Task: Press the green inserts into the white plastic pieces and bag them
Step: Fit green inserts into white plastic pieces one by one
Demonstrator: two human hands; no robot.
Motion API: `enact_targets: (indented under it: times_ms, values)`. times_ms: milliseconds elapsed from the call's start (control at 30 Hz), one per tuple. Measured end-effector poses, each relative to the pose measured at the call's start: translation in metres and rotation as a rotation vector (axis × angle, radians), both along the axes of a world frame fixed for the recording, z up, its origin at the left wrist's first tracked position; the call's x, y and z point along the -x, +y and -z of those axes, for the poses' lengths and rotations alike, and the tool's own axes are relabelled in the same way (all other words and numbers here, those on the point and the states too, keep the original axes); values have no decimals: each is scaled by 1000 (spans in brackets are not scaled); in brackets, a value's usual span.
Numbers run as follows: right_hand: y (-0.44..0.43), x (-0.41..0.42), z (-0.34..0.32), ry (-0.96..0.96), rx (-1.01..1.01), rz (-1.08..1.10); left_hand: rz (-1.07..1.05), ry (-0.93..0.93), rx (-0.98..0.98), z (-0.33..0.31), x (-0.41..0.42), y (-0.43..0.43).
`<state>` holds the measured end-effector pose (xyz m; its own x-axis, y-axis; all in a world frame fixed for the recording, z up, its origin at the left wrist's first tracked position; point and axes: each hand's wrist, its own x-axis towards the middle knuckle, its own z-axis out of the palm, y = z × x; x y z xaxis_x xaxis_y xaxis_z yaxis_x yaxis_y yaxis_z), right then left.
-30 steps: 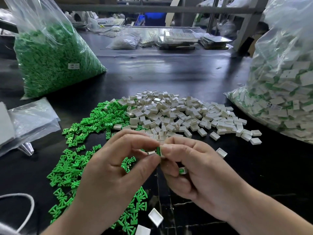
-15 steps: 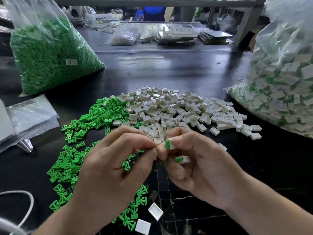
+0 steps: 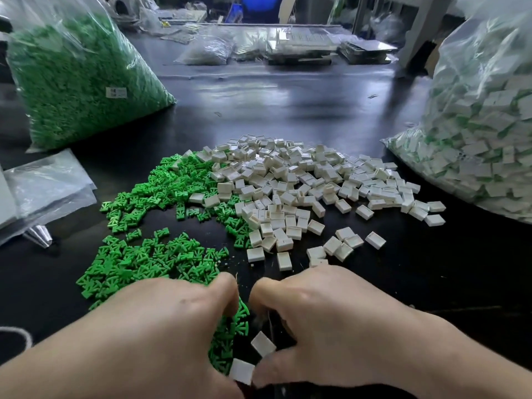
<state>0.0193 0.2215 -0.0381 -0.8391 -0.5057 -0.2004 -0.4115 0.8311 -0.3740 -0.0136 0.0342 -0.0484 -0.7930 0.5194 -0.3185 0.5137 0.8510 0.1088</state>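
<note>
Green forked inserts (image 3: 149, 263), white boxy pieces (image 3: 288, 180); left hand (image 3: 161, 326), right hand (image 3: 325, 318): cannot tell grasp.

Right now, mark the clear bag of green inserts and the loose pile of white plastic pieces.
Clear bag of green inserts (image 3: 74, 93): head view, front face.
Pile of white plastic pieces (image 3: 288, 180): head view, pile's middle.

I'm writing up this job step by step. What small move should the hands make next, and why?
Probably pick up one part each: the left hand lies over the green inserts, the right hand beside a loose white piece, both curled downward. Whether either already holds something is hidden.
</note>
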Motion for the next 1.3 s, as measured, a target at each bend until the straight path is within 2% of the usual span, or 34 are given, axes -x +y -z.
enact_targets:
  times_ms: [67, 167, 233, 333, 400, 500, 600, 667, 733, 800, 900, 1133, 1300]
  values:
    - [5, -7, -2, 66, 21, 3, 85, 37, 22, -4, -7, -2]
    - [5, -11, 1, 138, 41, 18, 77, 53, -16, -18, -5, -1]
    - [5, -7, 7, 219, 24, 42, 109, 157, -94, -14, -1, -2]
    - [8, -3, 13, 326, 49, 164, 118, 297, -146, -11, 2, 0]
    - [10, 0, 14, 319, 130, 261, 81, 353, -213, -8, 5, 2]
    - [19, 7, 9, 140, 373, 463, 5, 385, -333, -5, 10, 3]
    - [25, 11, 4, -282, 881, 590, -106, 440, -397, -4, 17, 0]
    - [26, 14, 3, -496, 1147, 617, -160, 465, -355, -1, 24, -2]
    - [26, 16, 3, -618, 1303, 606, -208, 474, -247, 3, 31, -2]
    - [24, 16, 4, -684, 1389, 564, -202, 472, -208, 5, 33, 0]
    - [24, 15, 4, -735, 1446, 517, -187, 499, -261, 6, 34, 1]
    - [25, 15, 3, -827, 1456, 519, -244, 497, -289, 10, 33, 1]
    - [25, 15, 4, -834, 1482, 511, -177, 527, -232, 8, 31, 1]
